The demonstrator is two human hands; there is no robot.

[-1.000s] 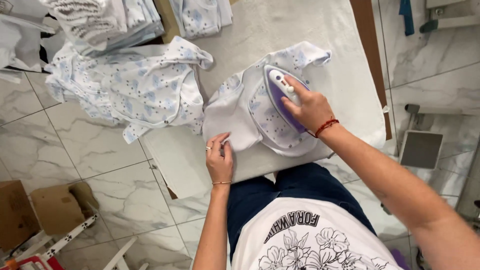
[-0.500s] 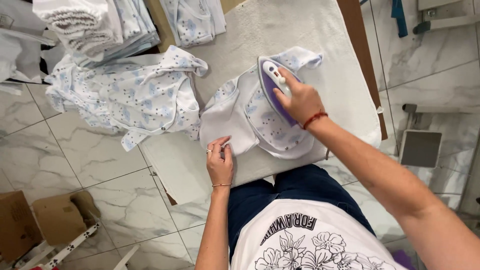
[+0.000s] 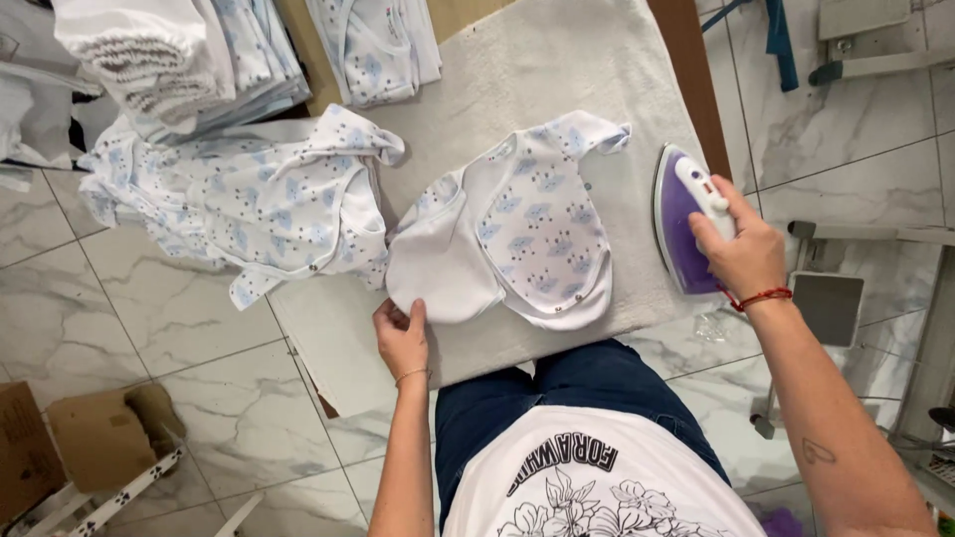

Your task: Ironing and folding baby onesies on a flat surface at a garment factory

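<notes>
Lifted off the garment since the earlier frame, the purple iron (image 3: pixel 684 217) now sits at the ironing board's (image 3: pixel 557 70) right edge. Left hand (image 3: pixel 401 336) pins the baby bodysuit's (image 3: pixel 517 234) near-left hem with flat, open fingers; right hand (image 3: pixel 741 249) has its grip closed around the iron's handle.

Two brown cardboard boxes (image 3: pixel 75 452) were seen on the marble floor at the lower left (one open-flapped); no labels, signs or screens were seen.
</notes>
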